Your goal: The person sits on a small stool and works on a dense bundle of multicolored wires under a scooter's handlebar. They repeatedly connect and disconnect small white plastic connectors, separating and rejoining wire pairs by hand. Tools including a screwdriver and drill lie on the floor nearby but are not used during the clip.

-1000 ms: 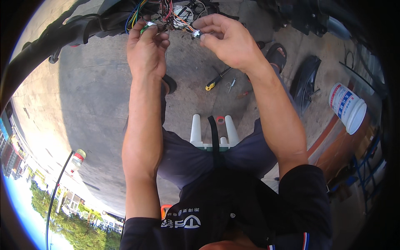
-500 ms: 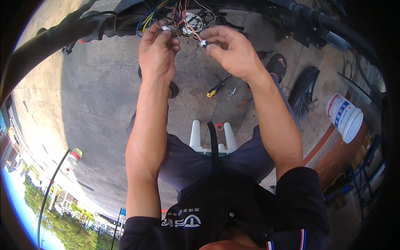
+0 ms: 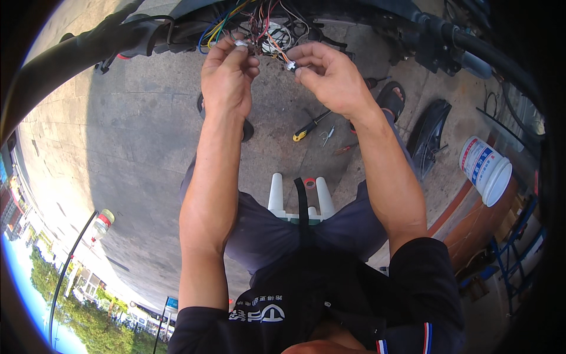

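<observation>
Both my hands are raised at the top of the view, in front of a tangle of coloured wires (image 3: 259,23) hanging from a dark vehicle frame. My left hand (image 3: 229,74) pinches a small white wire connector (image 3: 240,43) between thumb and fingers. In my right hand (image 3: 330,76), thumb and fingertips close on another small connector, white and black (image 3: 291,66), with orange and pale wires running up from it. The two connectors are apart. Behind the wires, a round white part (image 3: 276,36) shows in places.
On the floor lie a yellow-and-black screwdriver (image 3: 303,132), a small metal piece (image 3: 328,135) and a red tape roll (image 3: 309,183). A white stool (image 3: 275,194) is between my legs. To the right are a black curved part (image 3: 429,130) and a white bucket (image 3: 486,171).
Both hands and the wires sit slightly lower and farther right in the picture, with the whole scene shifting a little. Each hand keeps its pinch on its connector.
</observation>
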Demonstrator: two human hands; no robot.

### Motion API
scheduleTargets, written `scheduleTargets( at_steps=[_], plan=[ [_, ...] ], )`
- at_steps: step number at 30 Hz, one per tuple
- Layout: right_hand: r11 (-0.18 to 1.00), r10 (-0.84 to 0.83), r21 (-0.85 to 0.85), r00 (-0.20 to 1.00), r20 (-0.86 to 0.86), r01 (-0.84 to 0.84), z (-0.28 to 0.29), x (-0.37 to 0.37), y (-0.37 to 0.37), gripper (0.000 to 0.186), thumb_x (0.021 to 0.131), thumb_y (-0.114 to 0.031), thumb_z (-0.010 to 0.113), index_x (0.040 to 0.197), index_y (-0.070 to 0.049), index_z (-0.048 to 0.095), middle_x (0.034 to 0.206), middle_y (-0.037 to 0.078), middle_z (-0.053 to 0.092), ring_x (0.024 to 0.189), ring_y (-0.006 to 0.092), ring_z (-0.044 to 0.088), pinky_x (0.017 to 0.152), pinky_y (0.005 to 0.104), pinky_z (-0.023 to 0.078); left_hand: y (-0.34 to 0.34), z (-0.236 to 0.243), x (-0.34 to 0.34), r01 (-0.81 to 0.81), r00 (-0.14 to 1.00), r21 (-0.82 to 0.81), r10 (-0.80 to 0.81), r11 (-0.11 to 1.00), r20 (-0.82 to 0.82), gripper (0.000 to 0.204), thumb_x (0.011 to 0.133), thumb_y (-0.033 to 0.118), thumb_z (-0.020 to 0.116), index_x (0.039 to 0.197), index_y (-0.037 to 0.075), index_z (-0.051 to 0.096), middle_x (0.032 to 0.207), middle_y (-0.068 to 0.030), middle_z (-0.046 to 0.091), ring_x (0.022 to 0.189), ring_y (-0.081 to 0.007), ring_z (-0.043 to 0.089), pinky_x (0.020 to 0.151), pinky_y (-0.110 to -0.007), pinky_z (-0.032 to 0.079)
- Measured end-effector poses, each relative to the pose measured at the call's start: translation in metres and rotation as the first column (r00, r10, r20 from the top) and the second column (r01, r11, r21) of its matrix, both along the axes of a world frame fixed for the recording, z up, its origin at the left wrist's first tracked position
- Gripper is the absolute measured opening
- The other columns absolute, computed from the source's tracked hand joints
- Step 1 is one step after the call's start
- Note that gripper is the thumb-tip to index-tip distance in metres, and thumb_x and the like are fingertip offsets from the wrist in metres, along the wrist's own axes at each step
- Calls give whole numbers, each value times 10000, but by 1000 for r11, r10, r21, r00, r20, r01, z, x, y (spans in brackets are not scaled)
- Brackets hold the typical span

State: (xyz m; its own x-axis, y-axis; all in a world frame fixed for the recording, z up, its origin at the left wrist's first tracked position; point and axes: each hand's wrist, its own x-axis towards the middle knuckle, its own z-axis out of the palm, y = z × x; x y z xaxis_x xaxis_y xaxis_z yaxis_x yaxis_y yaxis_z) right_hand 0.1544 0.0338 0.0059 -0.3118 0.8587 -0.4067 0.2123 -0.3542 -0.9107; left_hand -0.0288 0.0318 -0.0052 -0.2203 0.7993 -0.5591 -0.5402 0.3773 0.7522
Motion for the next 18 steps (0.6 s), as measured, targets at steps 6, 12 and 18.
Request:
scheduleTargets(
  at_steps=[6,12,18],
  plan=[
    [1000,-12,-1,1000,-6,12,-1,0,0,325,820,-5,545,1141,5,592,998,68,640,838,113,599,758,250,487,0,1,2,-16,1000,-14,16,1000,1,207,878,0,547,1084,16,563,861,-74,607,678,-167,580,583,-273,483],
    [999,-35,-3,999,-12,35,-3,1,0,362,763,-58,574,1115,19,609,1017,146,655,832,165,625,745,284,507,1,5,2,-49,998,-34,50,998,26,215,899,68,530,1097,-9,561,865,-76,589,682,-179,573,590,-289,484],
    [1000,-12,-11,1000,5,12,-2,1,1,317,825,-8,548,1138,2,591,963,52,642,807,88,573,730,235,471,1,7,1,-79,996,-40,81,996,37,206,915,90,496,1081,-8,567,842,-81,596,655,-162,577,570,-264,470]
  ],
)
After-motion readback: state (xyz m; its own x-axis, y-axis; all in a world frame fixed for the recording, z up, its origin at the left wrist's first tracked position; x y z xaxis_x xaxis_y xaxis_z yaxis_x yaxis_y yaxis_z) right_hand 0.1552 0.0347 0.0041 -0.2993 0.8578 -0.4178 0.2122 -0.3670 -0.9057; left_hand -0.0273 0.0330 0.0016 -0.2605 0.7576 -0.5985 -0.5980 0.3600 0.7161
